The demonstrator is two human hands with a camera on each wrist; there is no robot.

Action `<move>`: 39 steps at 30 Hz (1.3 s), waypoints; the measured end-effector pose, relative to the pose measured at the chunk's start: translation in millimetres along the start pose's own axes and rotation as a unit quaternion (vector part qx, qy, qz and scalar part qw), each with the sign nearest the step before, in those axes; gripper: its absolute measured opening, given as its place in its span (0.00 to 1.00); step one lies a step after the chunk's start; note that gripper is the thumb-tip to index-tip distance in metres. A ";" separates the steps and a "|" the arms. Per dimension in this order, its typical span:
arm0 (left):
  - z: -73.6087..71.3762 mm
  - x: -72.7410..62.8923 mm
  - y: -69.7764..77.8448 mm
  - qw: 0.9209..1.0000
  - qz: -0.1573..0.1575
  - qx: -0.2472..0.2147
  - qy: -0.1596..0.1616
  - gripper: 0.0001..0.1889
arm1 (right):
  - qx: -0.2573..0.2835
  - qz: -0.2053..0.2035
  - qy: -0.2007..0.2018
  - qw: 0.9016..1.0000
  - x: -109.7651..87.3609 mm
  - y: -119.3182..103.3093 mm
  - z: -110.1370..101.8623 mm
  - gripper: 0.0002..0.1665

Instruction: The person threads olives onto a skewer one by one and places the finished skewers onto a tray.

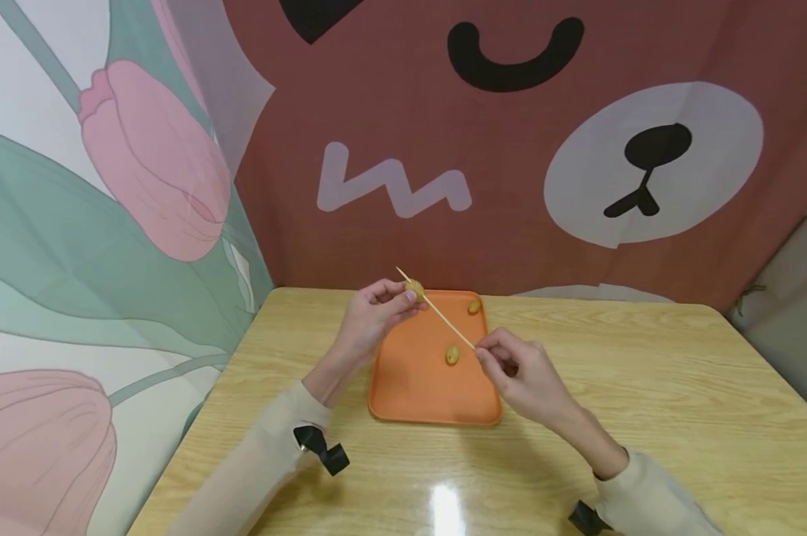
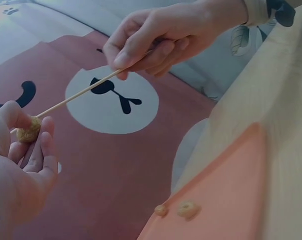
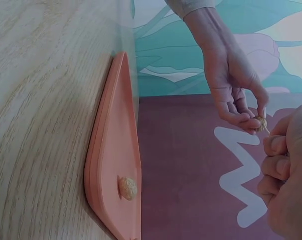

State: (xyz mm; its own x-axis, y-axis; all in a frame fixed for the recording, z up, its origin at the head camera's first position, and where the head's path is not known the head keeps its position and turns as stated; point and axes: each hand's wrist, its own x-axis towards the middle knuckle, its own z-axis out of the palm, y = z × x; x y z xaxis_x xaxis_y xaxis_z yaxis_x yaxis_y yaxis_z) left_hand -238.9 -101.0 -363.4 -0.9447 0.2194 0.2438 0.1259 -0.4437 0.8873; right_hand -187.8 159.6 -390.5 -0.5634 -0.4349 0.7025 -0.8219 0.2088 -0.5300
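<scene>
Between the thumb and fingers of my left hand [image 1: 371, 316] is a small round yellow-brown ball [image 1: 414, 289], perhaps a fried food ball. A thin wooden skewer [image 1: 449, 323] passes through the ball, and its tip sticks out on the far side. My right hand [image 1: 525, 374] pinches the skewer near its other end. Both hands are raised above an orange tray [image 1: 410, 387]. Two more small balls lie on the tray, one ball [image 1: 453, 354] near the middle right and another ball [image 1: 474, 306] by the far right corner.
The tray lies on a light wood-grain table [image 1: 611, 372]. Behind the table hangs a cloth printed with a brown bear [image 1: 390, 246], and at the left is a flower-printed cloth [image 1: 155, 164]. Each sleeve carries a black wrist mount [image 1: 323, 450].
</scene>
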 end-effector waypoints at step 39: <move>22.8 -1.9 -62.6 0.984 -0.062 0.155 -0.066 0.18 | -0.069 0.081 0.080 0.991 9.8 17.9 -6.7 0.07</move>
State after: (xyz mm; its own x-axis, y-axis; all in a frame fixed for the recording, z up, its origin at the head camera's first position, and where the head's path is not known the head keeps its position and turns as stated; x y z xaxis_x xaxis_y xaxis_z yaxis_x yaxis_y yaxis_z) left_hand -238.1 -53.9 -410.5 -0.9135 0.3755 0.1567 0.1177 -0.1248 0.9852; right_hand -208.6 164.9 -389.9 -0.6856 -0.2435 0.6860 -0.7173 0.3865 -0.5797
